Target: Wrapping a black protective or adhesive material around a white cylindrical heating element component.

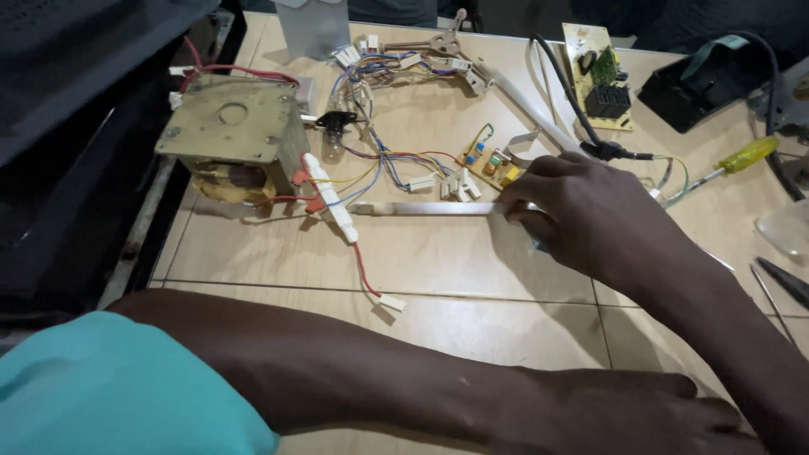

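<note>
Nearest the camera, a forearm in a turquoise sleeve (118, 388) is laid across the tiled tabletop (472, 270). It ends in the left hand (640, 413), which is rested flat on the surface at the lower right edge; its fingers are cut off by the frame, so whether they are spread cannot be told.

Just beyond, the right hand (573, 211) is seen pinching one end of a long flat metal strip (421, 208), with fingers curled and pressed together over it. The strip is laid level on the tabletop, stretched leftward from the hand toward a transformer (232, 135).

The transformer is stood at the left, near a dark appliance casing (67, 126). Red leads are run from it to a white connector (392, 302) lying on the tiles. A small bulb (334, 139) is seen just beside the transformer, among a multicoloured wire harness (388, 109).

Behind the right hand, a small yellow circuit board (493, 164) is placed next to a black cable (573, 109). To the right, a yellow-handled screwdriver (733, 162) is laid on the tabletop, and dark tool tips (784, 282) are partly shown at the edge.

Farthest off, a larger circuit board (600, 76) with black components, a black box-shaped part (699, 84) and a grey translucent container (312, 25) are set; what the container holds cannot be made out.
</note>
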